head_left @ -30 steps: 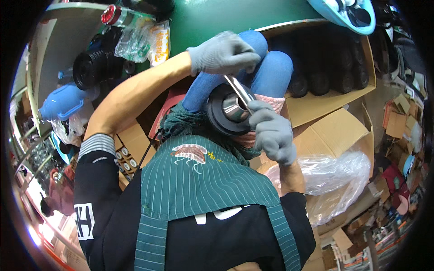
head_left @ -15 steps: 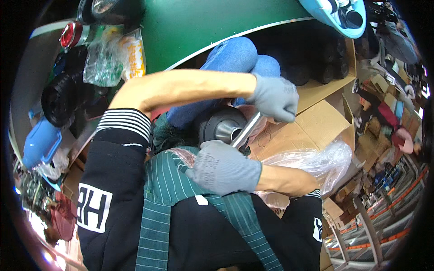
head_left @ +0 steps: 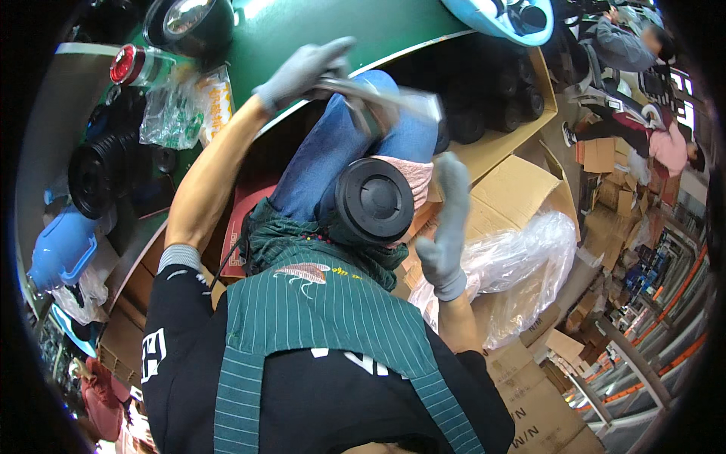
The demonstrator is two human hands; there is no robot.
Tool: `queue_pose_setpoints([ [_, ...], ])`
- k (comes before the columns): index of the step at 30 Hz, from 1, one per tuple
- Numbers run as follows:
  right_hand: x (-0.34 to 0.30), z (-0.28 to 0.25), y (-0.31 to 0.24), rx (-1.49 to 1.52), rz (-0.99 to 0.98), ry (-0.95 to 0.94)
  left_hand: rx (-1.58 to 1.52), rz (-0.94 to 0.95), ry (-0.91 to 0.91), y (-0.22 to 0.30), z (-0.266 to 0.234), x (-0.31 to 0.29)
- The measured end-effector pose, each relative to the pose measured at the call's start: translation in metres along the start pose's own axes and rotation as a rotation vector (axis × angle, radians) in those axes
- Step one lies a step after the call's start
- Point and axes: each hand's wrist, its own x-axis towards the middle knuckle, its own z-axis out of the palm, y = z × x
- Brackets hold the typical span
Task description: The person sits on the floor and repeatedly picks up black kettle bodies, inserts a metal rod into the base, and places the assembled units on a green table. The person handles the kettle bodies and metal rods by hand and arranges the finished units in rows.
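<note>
Your hands are well apart. Your left hand (head_left: 302,74) is closed around a motion-blurred metal tool (head_left: 363,91), while your right hand (head_left: 448,227) is spread, its fingers extended, just beside the black round part (head_left: 376,198) on your lap (head_left: 310,178). To its right lie an opened cardboard box (head_left: 510,193) and clear plastic wrap (head_left: 529,257); ahead is the green worktop (head_left: 318,26).

Your green table (head_left: 393,23) stretches across twelve o'clock, a blue basin (head_left: 484,23) at its edge toward one. At your ten are a red-lidded jar (head_left: 134,66) and a clear bag (head_left: 170,113); at nine, a blue container (head_left: 64,250). Crumpled wrap (head_left: 529,265) lies at your three.
</note>
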Motion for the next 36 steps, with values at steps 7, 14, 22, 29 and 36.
queue_pose_setpoints([
  [7, -0.006, 0.003, 0.016, -0.357, -0.040, -0.281, -0.022, -0.066, 0.594, -0.082, -0.011, -0.029],
  [14, 0.012, -0.018, -0.005, -0.037, -0.024, 0.098, 0.788, 0.048, 0.802, -0.062, -0.005, -0.046],
  [22, 0.158, 0.008, 0.043, 1.103, 0.388, -0.095, 0.912, 1.015, 0.581, 0.012, 0.033, -0.106],
  [29, 0.302, 0.079, 0.082, 0.486, 0.382, -0.225, 0.921, 0.817, 0.926, 0.127, -0.072, -0.013],
  [36, 0.372, 0.092, 0.182, -1.079, -0.333, 0.103, 1.098, 0.397, 1.092, 0.150, -0.220, 0.119],
])
